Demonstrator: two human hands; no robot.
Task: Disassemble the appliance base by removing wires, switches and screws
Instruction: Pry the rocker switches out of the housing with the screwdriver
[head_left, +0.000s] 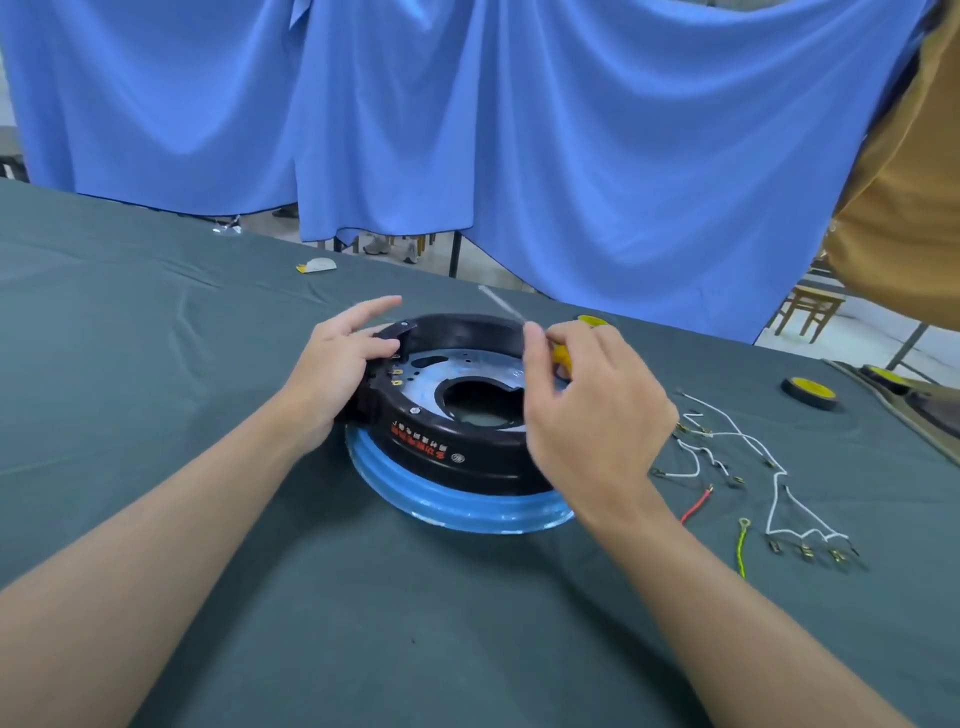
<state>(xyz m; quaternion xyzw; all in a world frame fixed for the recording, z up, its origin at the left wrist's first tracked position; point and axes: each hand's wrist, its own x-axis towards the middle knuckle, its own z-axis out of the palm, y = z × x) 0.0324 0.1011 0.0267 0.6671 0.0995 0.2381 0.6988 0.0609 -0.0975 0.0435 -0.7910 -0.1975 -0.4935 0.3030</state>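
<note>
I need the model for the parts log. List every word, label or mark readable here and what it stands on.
Red print on the black rim of the appliance base: Chinese characters, upside down to the camera, too blurred to quote.
White print beside it: smaller characters, too small to read.
Round emblem on the same rim: unreadable.
No other text shows.

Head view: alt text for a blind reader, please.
A left hand grips the rim of a round black-and-blue appliance base on a dark green tablecloth; the right hand holds a yellow-handled screwdriver over it. Loose white, red and green wires lie beside it.
</note>
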